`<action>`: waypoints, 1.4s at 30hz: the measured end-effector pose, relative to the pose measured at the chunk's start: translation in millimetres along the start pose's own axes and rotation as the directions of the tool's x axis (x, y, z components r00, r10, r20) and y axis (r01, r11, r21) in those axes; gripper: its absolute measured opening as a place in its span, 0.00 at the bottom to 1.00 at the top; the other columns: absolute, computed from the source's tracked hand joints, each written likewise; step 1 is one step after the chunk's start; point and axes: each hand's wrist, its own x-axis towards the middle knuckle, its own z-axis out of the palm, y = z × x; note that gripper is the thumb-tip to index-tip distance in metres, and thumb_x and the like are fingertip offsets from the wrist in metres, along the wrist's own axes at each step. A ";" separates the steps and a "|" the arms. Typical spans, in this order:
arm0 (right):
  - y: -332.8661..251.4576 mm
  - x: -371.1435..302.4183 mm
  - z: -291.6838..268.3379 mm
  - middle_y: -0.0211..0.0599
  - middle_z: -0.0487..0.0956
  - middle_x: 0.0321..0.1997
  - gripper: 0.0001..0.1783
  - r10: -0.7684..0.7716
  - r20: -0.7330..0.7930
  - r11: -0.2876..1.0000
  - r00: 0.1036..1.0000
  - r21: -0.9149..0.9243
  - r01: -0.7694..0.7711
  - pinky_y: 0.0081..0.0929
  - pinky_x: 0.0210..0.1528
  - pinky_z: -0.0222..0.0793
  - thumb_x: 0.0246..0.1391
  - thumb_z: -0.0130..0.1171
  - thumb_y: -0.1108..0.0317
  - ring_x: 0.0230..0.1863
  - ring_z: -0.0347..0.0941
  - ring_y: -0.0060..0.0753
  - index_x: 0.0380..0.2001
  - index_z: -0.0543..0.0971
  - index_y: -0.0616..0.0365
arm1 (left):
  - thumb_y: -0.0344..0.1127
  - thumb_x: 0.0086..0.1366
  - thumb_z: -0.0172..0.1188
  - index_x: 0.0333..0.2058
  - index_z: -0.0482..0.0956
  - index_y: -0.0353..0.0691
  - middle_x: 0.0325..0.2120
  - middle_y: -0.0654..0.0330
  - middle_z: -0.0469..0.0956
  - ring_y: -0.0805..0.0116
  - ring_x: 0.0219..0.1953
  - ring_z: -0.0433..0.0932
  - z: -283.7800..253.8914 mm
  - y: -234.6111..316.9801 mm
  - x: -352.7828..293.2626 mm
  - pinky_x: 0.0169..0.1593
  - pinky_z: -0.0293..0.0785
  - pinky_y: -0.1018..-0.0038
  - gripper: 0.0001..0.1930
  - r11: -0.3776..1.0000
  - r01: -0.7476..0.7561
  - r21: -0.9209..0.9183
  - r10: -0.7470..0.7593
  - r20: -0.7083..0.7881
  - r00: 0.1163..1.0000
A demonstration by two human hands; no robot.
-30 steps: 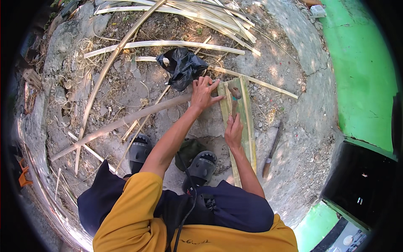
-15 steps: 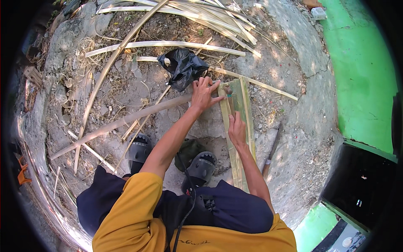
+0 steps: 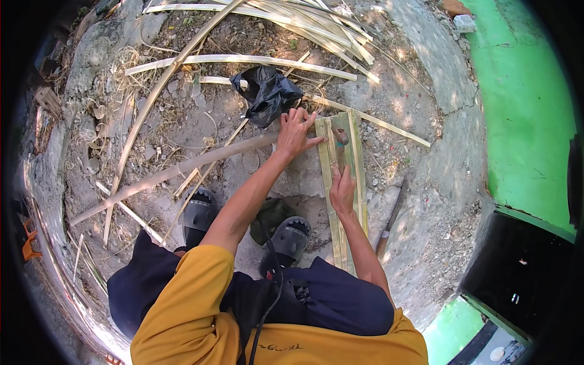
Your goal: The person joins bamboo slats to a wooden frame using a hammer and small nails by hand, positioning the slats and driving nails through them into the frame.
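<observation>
Right fingers (image 3: pixel 347 178) clasp a hammer (image 3: pixel 341 148) — left fingers (image 3: pixel 306 117) splayed at the slatted panel (image 3: pixel 359 161).

The slats (image 3: pixel 358 159) look wooden, the bag (image 3: pixel 271 97) glossy plastic

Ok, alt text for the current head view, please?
A right hand grips a hammer over a wooden panel, with the left hand at its far left corner. Beyond lie a black bag and pale wooden strips on rough ground.

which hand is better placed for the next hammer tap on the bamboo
Probably the right hand: it grips the hammer by its handle, with the head over the bamboo. The left hand, at the bamboo's far left corner, holds no hammer.
</observation>
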 end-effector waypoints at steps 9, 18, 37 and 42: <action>-30.6 14.3 -16.2 0.63 0.78 0.28 0.13 0.012 0.006 0.997 1.000 0.076 -0.012 0.54 0.29 0.68 0.74 0.48 0.64 0.31 0.77 0.71 0.46 0.70 0.67 | 0.63 0.47 0.78 0.68 0.73 0.41 0.46 0.60 0.68 0.58 0.53 0.66 0.5 -1.0 -4.2 0.58 0.61 0.55 0.53 0.999 0.032 -0.020 -0.031 0.042 0.999; -8.3 3.1 -1.3 0.66 0.77 0.25 0.11 -0.039 0.071 0.997 0.997 -0.057 0.043 0.59 0.27 0.64 0.73 0.51 0.66 0.29 0.76 0.76 0.44 0.69 0.66 | 0.62 0.41 0.83 0.77 0.46 0.36 0.53 0.56 0.66 0.55 0.57 0.66 -0.1 4.6 2.6 0.61 0.62 0.53 0.74 0.995 0.103 0.000 -0.103 0.017 0.994; 1.6 17.9 -4.1 0.66 0.76 0.26 0.11 0.071 0.138 0.986 0.988 -0.156 -0.049 0.59 0.28 0.64 0.74 0.50 0.65 0.31 0.75 0.77 0.42 0.69 0.65 | 0.62 0.40 0.83 0.70 0.57 0.38 0.55 0.54 0.67 0.52 0.58 0.66 1.8 7.4 4.1 0.60 0.61 0.51 0.64 0.990 0.120 -0.070 -0.122 -0.020 0.992; -7.5 4.4 -2.1 0.67 0.77 0.25 0.12 -0.001 0.028 1.000 1.000 -0.030 0.002 0.61 0.29 0.63 0.74 0.50 0.64 0.31 0.75 0.77 0.42 0.69 0.65 | 0.63 0.40 0.82 0.69 0.59 0.39 0.55 0.54 0.67 0.52 0.58 0.66 1.9 1.7 -1.7 0.60 0.60 0.50 0.62 0.991 0.102 -0.089 -0.106 -0.042 0.994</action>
